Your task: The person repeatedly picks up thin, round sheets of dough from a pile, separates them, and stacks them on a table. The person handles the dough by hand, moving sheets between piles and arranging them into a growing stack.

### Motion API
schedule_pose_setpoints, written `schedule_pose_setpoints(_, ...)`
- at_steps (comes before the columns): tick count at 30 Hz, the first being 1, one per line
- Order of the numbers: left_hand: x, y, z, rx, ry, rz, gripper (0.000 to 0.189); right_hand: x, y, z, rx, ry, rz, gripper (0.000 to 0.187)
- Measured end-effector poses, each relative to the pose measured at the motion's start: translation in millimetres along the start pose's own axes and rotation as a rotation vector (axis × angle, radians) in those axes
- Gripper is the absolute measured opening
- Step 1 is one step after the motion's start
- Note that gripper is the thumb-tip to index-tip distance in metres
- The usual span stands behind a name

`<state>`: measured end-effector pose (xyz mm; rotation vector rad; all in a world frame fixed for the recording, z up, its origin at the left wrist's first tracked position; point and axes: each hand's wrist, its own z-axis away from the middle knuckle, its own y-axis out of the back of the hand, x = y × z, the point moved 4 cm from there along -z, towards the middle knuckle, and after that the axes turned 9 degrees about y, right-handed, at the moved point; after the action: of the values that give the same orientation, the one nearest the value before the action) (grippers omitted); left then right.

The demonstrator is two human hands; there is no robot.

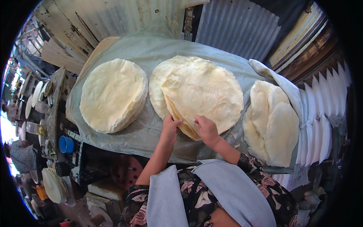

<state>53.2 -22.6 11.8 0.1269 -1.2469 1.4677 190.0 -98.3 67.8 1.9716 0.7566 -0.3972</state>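
Note:
In the middle of a plastic-covered table [133, 144] lies a pile of large, thin, pale flatbread sheets [204, 90], the upper ones shifted to the right over those below. My left hand [171, 129] pinches the near left edge of the upper sheets between thumb and fingers. Curled at the near edge of the same sheets, my right hand [207, 130] touches them; its fingertips are partly hidden, and its grip is unclear. A neat round stack of flatbreads [113, 93] sits to the left. Folded flatbreads [272, 122] lie to the right.
White packed bundles [314, 133] stand in rows beyond the table's right end. Corrugated metal sheets [235, 28] border the far side. At the lower left are a blue plastic cup [66, 144], a dark crate and a red perforated stool [126, 171]. A person [23, 156] is at the far left.

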Motion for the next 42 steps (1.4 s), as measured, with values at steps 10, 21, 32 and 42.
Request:
schedule_pose_setpoints(10, -11.1, 16.7, -11.8, 0.203, -0.046, -0.007, 0.041, 8.6, -27.9, -22.0, -0.139, 0.101, -0.022, 0.034)
schedule_pose_setpoints(21, -5.1, 11.6, -10.7, 0.121, 0.033, 0.093, 0.037, 39.8, 30.5, -44.5, -0.163, -0.380, -0.205, 0.036)
schedule_pose_setpoints(32, -11.4, 13.1, -15.3, 0.151, -0.051, 0.032, 0.037, 103.1, 56.9, -85.2, -0.275, -0.489, -0.487, 0.027)
schedule_pose_setpoints(42, -20.6, 31.3, -27.9, 0.148, -0.004, 0.021, 0.046, 195.9, 423.9, -197.9, 0.189, -0.356, 0.071, 0.016)
